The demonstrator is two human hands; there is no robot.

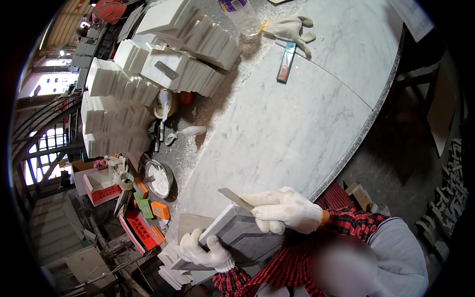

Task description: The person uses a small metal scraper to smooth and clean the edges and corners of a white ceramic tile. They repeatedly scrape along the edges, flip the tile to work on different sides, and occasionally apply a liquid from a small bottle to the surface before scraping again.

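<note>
My left hand, in a white knitted glove, is closed around the left edge of a grey stone tile with a darker angular band on its face and a white edge. The tile is tilted at the near edge of the marble table. My right hand, gloved too, grips a thin flat scraper blade between thumb and fingers. The blade's free end sticks out to the left, over the tile's white top edge; whether it touches that edge I cannot tell. The fingers of the right hand hide the blade's other end.
A pale marble tabletop extends away from me. Stacked white tiles stand at its far left. Nearer lie a metal bowl of white paste and orange boxes. Toward the back are a spare glove, a teal box and a plastic bottle.
</note>
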